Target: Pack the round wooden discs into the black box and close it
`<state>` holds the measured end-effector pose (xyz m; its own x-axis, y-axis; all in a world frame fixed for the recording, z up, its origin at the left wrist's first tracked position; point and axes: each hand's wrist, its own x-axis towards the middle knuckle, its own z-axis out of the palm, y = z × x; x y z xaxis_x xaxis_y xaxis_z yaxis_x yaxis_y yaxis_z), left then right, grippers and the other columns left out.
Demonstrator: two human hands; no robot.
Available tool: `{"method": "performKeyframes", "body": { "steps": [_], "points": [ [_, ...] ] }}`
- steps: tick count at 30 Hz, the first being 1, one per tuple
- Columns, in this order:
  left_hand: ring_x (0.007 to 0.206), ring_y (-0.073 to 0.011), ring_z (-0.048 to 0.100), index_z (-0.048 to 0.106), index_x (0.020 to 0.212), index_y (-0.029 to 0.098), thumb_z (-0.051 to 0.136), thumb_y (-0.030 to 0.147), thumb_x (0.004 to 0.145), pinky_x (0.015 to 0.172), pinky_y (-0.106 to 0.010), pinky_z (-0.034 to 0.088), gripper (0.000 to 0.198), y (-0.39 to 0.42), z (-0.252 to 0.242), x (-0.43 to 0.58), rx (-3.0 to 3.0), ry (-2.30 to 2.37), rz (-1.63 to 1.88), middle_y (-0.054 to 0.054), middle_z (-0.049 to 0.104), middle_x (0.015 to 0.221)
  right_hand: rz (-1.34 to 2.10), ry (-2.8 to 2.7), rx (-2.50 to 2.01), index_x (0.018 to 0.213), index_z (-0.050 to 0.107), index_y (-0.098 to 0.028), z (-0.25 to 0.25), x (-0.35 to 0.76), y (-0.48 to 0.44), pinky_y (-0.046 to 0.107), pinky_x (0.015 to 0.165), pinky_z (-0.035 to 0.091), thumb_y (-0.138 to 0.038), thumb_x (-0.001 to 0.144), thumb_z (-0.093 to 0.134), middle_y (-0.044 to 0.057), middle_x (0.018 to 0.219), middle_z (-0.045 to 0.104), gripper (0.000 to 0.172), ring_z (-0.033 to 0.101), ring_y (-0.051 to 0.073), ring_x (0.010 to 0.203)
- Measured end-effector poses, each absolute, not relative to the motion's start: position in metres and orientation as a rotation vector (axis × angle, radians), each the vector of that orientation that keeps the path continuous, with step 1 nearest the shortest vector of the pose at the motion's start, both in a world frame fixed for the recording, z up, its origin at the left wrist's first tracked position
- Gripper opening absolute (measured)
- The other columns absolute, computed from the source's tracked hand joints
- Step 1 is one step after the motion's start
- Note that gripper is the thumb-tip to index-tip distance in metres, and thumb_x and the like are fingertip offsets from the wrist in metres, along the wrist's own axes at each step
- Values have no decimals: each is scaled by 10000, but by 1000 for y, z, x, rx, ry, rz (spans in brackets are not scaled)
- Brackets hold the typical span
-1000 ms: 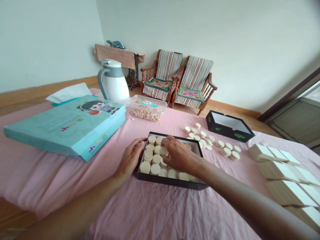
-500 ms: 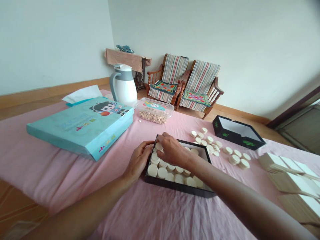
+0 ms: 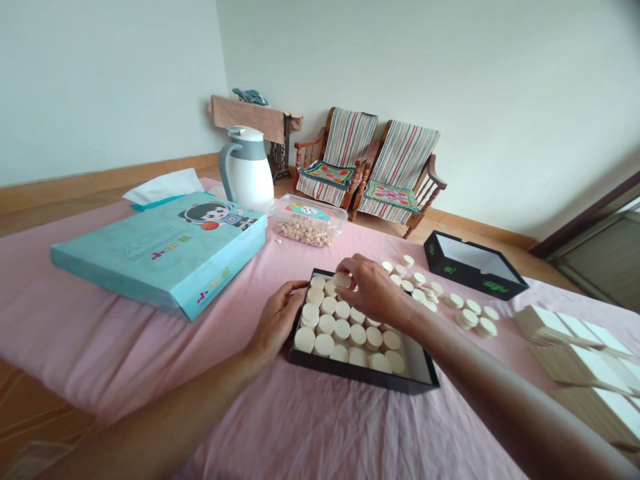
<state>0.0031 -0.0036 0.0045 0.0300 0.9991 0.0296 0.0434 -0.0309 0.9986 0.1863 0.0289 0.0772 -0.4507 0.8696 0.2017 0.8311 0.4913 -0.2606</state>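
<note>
A shallow black box (image 3: 360, 381) with a pale inside lies on the pink cloth in front of me. Rows of round pale wooden discs (image 3: 342, 329) fill much of it, some of them stacked. My left hand (image 3: 278, 319) grips the box at its left side, fingers bent along the wall near the far corner. Over the far part of the box, my right hand (image 3: 376, 288) pinches a wooden disc (image 3: 342, 280) between thumb and fingers. The hand hides the discs and box edge beneath it.
More loose discs (image 3: 470, 319) lie right of the box, near a black lid (image 3: 480, 270). Stacks of thin wooden pieces (image 3: 585, 353) are at far right. At left is a turquoise box (image 3: 160, 250); behind stand a white jug (image 3: 250, 173) and a clear tub of nuts (image 3: 307, 230).
My right hand has shifted rightward from the far left corner of the box, uncovering discs there. My left hand stays at the box's side.
</note>
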Motion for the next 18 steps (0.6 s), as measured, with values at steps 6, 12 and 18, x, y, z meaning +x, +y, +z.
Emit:
{"method": "performKeyframes", "body": {
  "steps": [6,12,18],
  "points": [
    [931,-215,632,592,1068,154,506,434,823,742,-277,486,381,-3,1,4,1235,1172,1189,-64,690,999,138,-2357,-1529,867,610,-148,84,217,31,256,656,379,-209,735,584,49,807,580,147,527,136,683],
    [931,-218,638,590,1057,149,523,433,814,750,-281,495,380,-3,1,4,1243,1169,1206,-68,693,994,193,-2434,-1525,871,607,-149,68,214,22,257,666,375,-194,726,590,48,796,578,152,527,145,701],
    [874,-215,656,570,1080,154,537,437,803,698,-278,508,397,-3,2,4,1203,1154,1176,-61,704,945,309,-2488,-1461,918,585,-144,55,190,13,262,688,401,-189,750,583,62,859,564,174,546,149,728]
  ]
}}
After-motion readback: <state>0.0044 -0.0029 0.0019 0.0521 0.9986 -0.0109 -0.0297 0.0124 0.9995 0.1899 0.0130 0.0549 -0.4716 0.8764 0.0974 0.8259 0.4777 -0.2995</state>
